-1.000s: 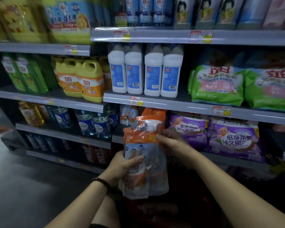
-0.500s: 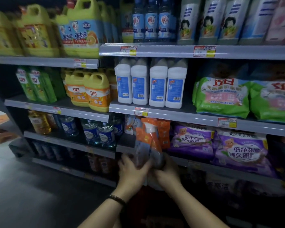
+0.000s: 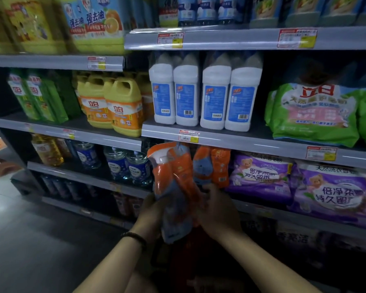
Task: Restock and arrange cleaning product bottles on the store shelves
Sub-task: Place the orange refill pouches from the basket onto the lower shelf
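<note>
**Spray-bottle pack going up to the shelf**

Head view. The person is holding an orange spray-bottle pack (image 3: 173,187) in both hands and is bringing it up in front of the shelves, so the step in hand looks like placing a restock item into its row. The left hand (image 3: 151,214) is wrapping around the pack's lower left side, and a dark bracelet (image 3: 135,237) is sitting on that wrist. The right hand (image 3: 217,212) is closing on the lower right side, its fingers (image 3: 209,190) curling toward the wrapper. Neither hand is spread; both are pressing in on the pack from opposite sides, with the pack standing nearly upright between them, its white trigger head above the left hand.

Just beyond the right hand, matching orange packs (image 3: 211,166) are standing on the shelf (image 3: 262,210), and purple bags (image 3: 260,176) are lying further out past that hand. White bottles (image 3: 205,92) are standing on the shelf above both hands, and yellow jugs (image 3: 123,106) are sitting up and away from the left hand.

Judging from this, the next move is calling for easing the pack forward beside the matching orange ones and keeping it upright, label outward. The soft wrapper may be slippery, so a firm two-sided hold seems wise. How much room is waiting there is hidden by the pack itself.
</note>
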